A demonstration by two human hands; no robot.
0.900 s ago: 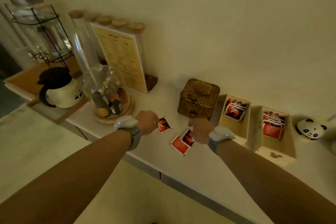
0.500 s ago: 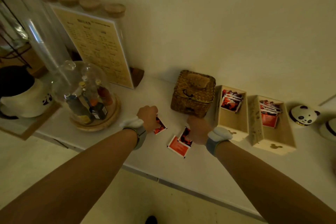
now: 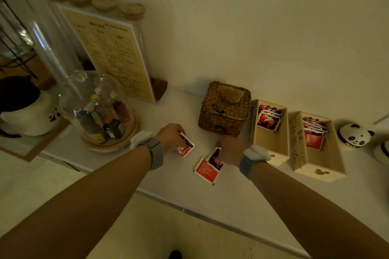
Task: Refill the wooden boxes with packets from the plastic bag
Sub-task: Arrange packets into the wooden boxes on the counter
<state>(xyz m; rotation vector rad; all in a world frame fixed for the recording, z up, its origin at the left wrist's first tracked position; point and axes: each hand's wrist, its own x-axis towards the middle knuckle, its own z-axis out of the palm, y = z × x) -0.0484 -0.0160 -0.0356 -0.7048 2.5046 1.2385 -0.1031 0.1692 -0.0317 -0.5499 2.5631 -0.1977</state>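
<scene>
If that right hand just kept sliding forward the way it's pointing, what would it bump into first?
Most likely the woven basket. The right hand rests on a red packet just in front of the basket's near side; the gap looks small, though depth is hard to judge.

Ahead of right hand (image 3: 229, 149): woven basket (image 3: 225, 109) touching the knuckles, blocks forward reach.
Right of it: two wooden boxes (image 3: 271, 147), open-topped, rear halves packed with packets (image 3: 269, 119), front halves free.
Left of left hand (image 3: 171, 137): glass dome (image 3: 101, 109) near.
Between hands: bare counter (image 3: 200, 145).
</scene>
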